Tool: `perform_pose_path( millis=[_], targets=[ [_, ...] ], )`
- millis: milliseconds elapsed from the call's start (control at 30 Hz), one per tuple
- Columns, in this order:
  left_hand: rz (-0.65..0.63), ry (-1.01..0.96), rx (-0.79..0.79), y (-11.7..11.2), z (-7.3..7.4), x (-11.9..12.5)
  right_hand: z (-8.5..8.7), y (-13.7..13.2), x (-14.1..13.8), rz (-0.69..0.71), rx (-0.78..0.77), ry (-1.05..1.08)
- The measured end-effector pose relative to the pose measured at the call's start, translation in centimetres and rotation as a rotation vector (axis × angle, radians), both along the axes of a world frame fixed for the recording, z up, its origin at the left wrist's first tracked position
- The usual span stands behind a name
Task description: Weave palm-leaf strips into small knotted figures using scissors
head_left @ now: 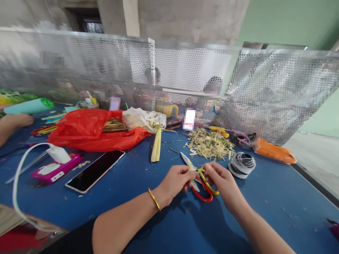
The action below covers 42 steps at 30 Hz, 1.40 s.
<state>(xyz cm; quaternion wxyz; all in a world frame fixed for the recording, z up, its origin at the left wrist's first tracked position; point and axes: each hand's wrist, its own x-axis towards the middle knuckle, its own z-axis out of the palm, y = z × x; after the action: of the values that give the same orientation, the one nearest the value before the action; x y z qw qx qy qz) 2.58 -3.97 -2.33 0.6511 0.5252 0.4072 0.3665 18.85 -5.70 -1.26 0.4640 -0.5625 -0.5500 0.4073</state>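
Note:
Just in front of the heap of trimmings, my left hand (174, 181), with a gold bangle at its wrist, pinches a pale yellow-green leaf strip (195, 173). My right hand (217, 174) has thumb and fingertips closed on the strip's other end, close to the left fingertips. Below both hands lies a pair of scissors (201, 197) with one red and one yellow handle, its blades pointing away and partly hidden by the strip and left fingers. A longer pale leaf piece (156, 146) rests farther back.
Behind the hands sits a pile of shredded trimmings (210, 143), with a spool of cord (242, 165) to its right. A red plastic bag (79, 128), phone (95, 171) and magenta power strip (59, 169) occupy the left. Perforated metal panels (185, 67) border the back. Another person's hand (22, 120) shows at far left.

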Motion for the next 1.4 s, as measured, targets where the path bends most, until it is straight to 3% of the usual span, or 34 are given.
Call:
perform_pose_path(
  millis=[167,400,500,567,667,733,800,867,967,1167,1400],
  targets=[
    [-0.05,0.03,0.004,-0.2,-0.3,0.1,-0.4,-0.2,-0.8,0.101,-0.068,0.054],
    [-0.155,0.031,-0.018,-0.5,-0.3,0.3,-1.3,-0.2,-1.2,-0.064,-0.048,0.166],
    [-0.16,0.032,-0.088,-0.5,-0.2,0.3,-1.6,0.1,-0.7,-0.045,-0.042,0.084],
    [-0.137,0.014,-0.167,-0.5,0.0,0.2,-1.3,0.1,-0.1,-0.049,0.087,-0.127],
    [-0.063,-0.08,-0.291,-0.2,0.1,-0.1,-0.3,-0.5,0.3,-0.1,0.506,-0.557],
    [-0.017,-0.148,-0.35,0.0,0.1,-0.3,0.3,-1.0,0.1,0.001,0.767,-0.795],
    [0.002,-0.19,-0.392,0.2,-0.1,-0.3,0.4,-1.5,-0.5,0.165,0.912,-0.988],
    [-0.003,-0.21,-0.415,0.3,-0.3,-0.3,0.1,-1.8,-1.1,0.267,0.972,-1.138],
    [-0.023,-0.237,-0.412,0.3,-0.5,-0.3,-0.5,-1.8,-1.5,0.287,1.018,-1.238],
    [-0.046,-0.279,-0.411,0.0,-0.3,-0.1,-0.8,-2.0,-1.5,0.21,1.098,-1.196],
    [0.076,-0.269,-0.363,-0.3,0.4,0.0,-0.7,-2.9,-1.7,0.207,1.187,-1.203]
  ],
)
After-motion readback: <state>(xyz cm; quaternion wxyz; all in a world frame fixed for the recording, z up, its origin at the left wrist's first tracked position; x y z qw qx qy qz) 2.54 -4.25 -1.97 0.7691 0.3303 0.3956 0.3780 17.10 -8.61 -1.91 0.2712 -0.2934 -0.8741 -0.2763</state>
